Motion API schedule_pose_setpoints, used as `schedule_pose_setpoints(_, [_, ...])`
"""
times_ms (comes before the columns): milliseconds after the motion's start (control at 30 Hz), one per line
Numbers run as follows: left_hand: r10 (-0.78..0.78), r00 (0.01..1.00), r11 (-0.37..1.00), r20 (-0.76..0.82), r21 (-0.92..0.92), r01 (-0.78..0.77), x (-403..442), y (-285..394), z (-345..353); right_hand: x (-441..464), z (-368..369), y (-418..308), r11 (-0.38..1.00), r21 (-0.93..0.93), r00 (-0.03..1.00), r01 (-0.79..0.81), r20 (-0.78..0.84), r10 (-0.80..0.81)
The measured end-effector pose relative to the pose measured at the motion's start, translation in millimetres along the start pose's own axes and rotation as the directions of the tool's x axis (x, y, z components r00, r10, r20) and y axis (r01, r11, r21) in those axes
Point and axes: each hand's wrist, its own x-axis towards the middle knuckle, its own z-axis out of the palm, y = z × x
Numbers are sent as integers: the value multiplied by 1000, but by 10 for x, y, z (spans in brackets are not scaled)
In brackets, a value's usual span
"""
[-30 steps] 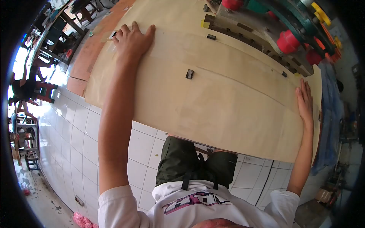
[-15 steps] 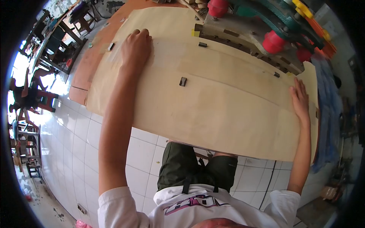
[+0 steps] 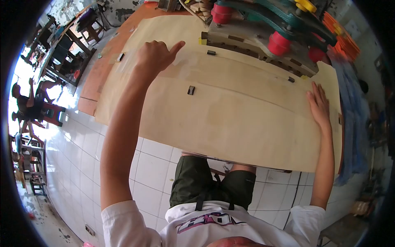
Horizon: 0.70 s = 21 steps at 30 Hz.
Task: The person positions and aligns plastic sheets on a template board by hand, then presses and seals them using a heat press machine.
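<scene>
A large pale tan sheet [image 3: 230, 123] covers the work surface before me. Over its upper left part is my left hand [image 3: 155, 57], its thumb stretched out to the right; the other fingers bend down out of sight, so whether they hold anything is hidden. My right hand [image 3: 318, 103] lies flat and open near the sheet's right edge, holding nothing. Small dark blocks rest on the sheet: one near the middle [image 3: 191, 90], one farther back [image 3: 211, 52] and one [image 3: 291, 79] left of my right hand's fingertips. A narrow dark piece [image 3: 120, 57] lies left of my left hand.
Behind the sheet stands a green metal machine [image 3: 263, 17] with red knobs [image 3: 279, 43]. Blue material [image 3: 353, 119] hangs at the right beside orange items [image 3: 343, 37]. An orange-brown surface [image 3: 88, 95] shows at the left. A person [image 3: 28, 99] sits far left by a red stool [image 3: 52, 112].
My left hand has moved right and its fingers have gone from spread to bent, with the thumb out. My right hand stays flat at the right edge. The view has shifted slightly.
</scene>
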Motion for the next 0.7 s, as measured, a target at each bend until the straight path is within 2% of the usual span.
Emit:
schedule_pose_setpoints(33, [12,998,1000,55,-20,-11,-2,54,-85,-1,-1,-12,1000,-11,1000,-6,-1,6])
schedule_pose_setpoints(100, [-133,970,990,206,-26,141,18,208,-192,24,-1,-10,1000,-20,1000,-13,-10,12])
schedule_pose_setpoints(233, [-144,977,990,154,11,144,94,285,-61,31,7,1,999,-41,1000,-24,7,24])
schedule_pose_setpoints(300, [-183,967,980,177,112,165,108,319,-12,5,-7,-25,999,-32,999,-37,20,38])
schedule_pose_setpoints(433, [-232,958,971,169,102,217,61,400,-49,-4,-2,-23,999,-29,1000,-23,-6,23])
schedule_pose_setpoints(500, [-274,941,955,200,173,241,53,432,-92,-5,-3,-26,999,-38,1000,-29,-6,29])
schedule_pose_setpoints(633, [-261,947,957,186,182,228,23,464,-157,-34,-24,-56,999,-21,999,-31,-13,30])
schedule_pose_setpoints(700, [-271,923,960,273,140,241,11,476,-225,-37,-21,-50,999,-26,999,-37,-8,36])
